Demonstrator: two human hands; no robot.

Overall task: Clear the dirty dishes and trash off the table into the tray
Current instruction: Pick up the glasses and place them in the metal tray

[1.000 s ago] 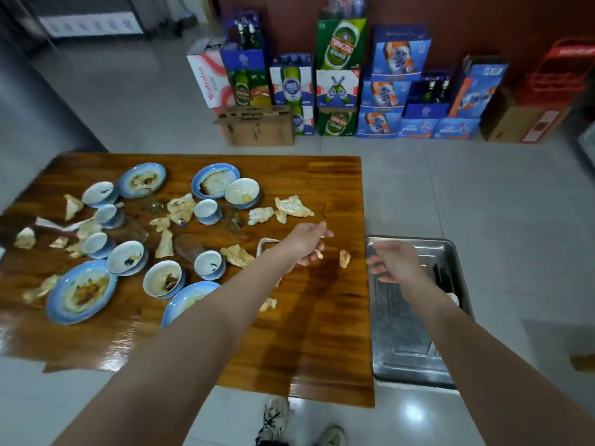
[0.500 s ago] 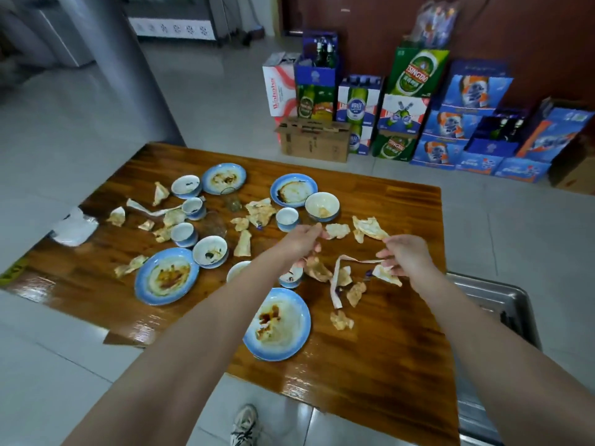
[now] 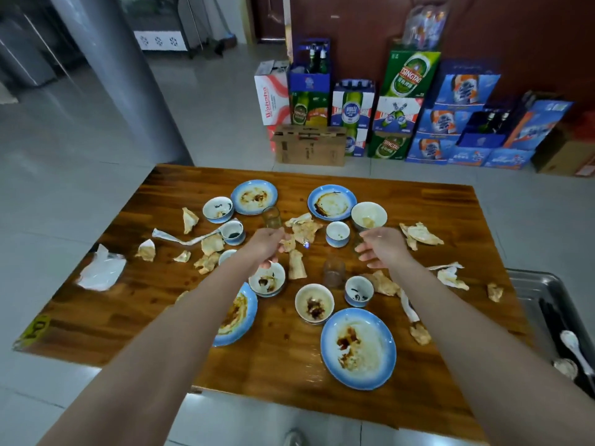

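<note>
- At near edge of table (image 3: 283, 362): large smeared plate (image 3: 357, 347), right of centre; second plate (image 3: 240, 317) partly under left forearm.
- Near right, off table's side: metal tray (image 3: 528, 284), white spoons (image 3: 573, 346) inside; well apart from both hands, closer to right one.
- Just beyond plates: stained bowl (image 3: 314, 302), small cup (image 3: 359, 291), another bowl (image 3: 267, 280), clear glass (image 3: 335, 272); all upright, sauce residue in the crockery.
- Mid-table: left hand (image 3: 267, 247) curled, pinching what looks like a napkin scrap (image 3: 287, 245); right hand (image 3: 381, 247) loose, fingers spread, holding nothing.
- Just ahead of left hand: napkin pile (image 3: 304, 228), long axis left-right; left hand nearer.
- Far side: far-left plate (image 3: 254, 197), far-right plate (image 3: 331, 202), pale bowl (image 3: 368, 215), white cup (image 3: 337, 233), second glass (image 3: 272, 217).
- Likely next: gather with left, carry rightward to tray.
</note>
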